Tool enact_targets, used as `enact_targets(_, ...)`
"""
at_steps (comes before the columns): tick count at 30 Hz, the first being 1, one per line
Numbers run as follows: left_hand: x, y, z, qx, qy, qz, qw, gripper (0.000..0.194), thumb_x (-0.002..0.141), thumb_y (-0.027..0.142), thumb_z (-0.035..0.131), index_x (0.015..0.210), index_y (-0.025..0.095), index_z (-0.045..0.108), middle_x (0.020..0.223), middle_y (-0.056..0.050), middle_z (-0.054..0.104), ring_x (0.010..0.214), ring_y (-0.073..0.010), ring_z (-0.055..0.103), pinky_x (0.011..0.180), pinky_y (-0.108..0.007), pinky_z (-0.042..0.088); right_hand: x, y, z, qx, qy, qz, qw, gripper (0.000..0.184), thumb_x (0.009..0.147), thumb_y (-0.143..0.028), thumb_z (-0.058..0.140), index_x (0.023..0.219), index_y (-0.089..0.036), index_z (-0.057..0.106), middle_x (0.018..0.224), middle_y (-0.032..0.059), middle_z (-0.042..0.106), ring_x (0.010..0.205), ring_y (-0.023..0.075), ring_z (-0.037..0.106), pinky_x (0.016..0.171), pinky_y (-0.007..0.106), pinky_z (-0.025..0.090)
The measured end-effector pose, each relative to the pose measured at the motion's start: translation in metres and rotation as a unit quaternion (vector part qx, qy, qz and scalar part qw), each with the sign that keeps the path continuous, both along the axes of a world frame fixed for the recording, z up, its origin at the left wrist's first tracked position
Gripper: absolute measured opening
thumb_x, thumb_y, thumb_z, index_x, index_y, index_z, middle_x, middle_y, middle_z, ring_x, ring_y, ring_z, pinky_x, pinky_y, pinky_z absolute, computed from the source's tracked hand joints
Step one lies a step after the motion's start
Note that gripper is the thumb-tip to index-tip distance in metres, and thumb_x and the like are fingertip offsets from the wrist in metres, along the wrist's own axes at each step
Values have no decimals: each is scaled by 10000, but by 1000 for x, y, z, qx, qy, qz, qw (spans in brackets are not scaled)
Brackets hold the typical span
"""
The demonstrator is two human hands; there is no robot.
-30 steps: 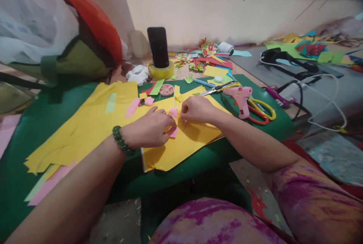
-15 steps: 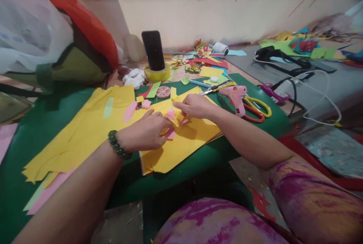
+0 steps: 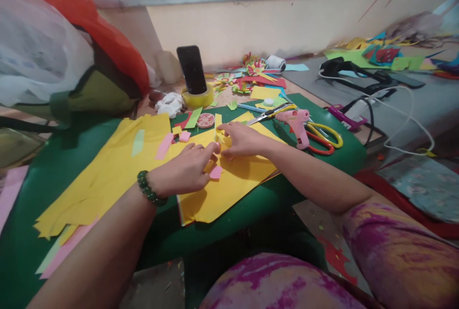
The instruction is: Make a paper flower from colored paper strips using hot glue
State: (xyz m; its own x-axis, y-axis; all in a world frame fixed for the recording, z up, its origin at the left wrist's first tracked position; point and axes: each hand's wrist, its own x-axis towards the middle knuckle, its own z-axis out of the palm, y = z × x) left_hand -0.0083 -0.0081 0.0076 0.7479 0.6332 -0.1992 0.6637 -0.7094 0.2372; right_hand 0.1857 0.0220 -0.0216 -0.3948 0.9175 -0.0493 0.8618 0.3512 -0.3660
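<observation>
My left hand (image 3: 186,168), with a green bead bracelet (image 3: 149,188) on its wrist, reaches over a yellow paper sheet (image 3: 211,201). Its fingers are bent and apart, and a pink paper piece (image 3: 215,172) lies beside the thumb. Close to its fingertips is my right hand (image 3: 244,140), palm down, thumb and forefinger spread. Between the two hands sit small yellow paper bits, partly hidden by the fingers. A narrow yellow strip (image 3: 218,120) lies just beyond the right fingertips. I see neither hand gripping anything.
At right lie a box cutter (image 3: 270,113), a pink glue gun (image 3: 297,125) and scissors with red and yellow handles (image 3: 324,140). A phone (image 3: 191,69) leans in a yellow tape roll (image 3: 198,97). More yellow paper (image 3: 107,175) covers the left. Paper flowers (image 3: 256,67) are piled behind.
Both hands have loosened from their tighter bend over the small paper pieces; their fingers are now more spread. The right hand sits slightly lower. The view has shifted a little.
</observation>
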Motion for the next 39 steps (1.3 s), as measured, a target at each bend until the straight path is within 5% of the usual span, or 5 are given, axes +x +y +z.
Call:
enact_targets(5, 0, 0, -1, -10, -12, 16, 1000, 281, 785, 264, 479, 1052, 183, 456, 1132, -154, 684, 1063, -325, 604, 903, -449, 440, -5, -2, 1, 0, -35, -1, 999, 887, 673, -328, 787, 1456, -141, 415, 1307, 174, 573, 1215, 328, 507, 944, 389, 418)
enact_targets(14, 0, 1, -3, -24, -29, 20, 999, 297, 781, 261, 494, 1064, 187, 447, 1163, -160, 676, 1085, -316, 614, 944, -466, 434, -5, -6, 0, 7, -6, 0, 1000, 784, 769, -319, 705, 1459, -110, 397, 1293, 179, 573, 1214, 314, 507, 961, 396, 427)
enact_targets(28, 1, 0, -3, -32, -17, 37, 999, 356, 787, 230, 502, 1136, 179, 454, 1179, -140, 681, 1089, -303, 621, 969, -454, 430, 3, -6, -1, 41, -38, 15, 998, 929, 680, -350, 772, 1488, -176, 347, 1185, 145, 565, 1109, 323, 548, 883, 405, 457)
enact_targets(39, -1, 1, -3, -47, -33, 40, 998, 342, 783, 207, 517, 1119, 174, 465, 1205, -145, 667, 1084, -297, 626, 909, -418, 470, 0, -12, 3, 20, -20, 5, 1000, 950, 663, -261, 771, 1500, -109, 347, 1216, 182, 551, 1155, 347, 533, 938, 440, 453)
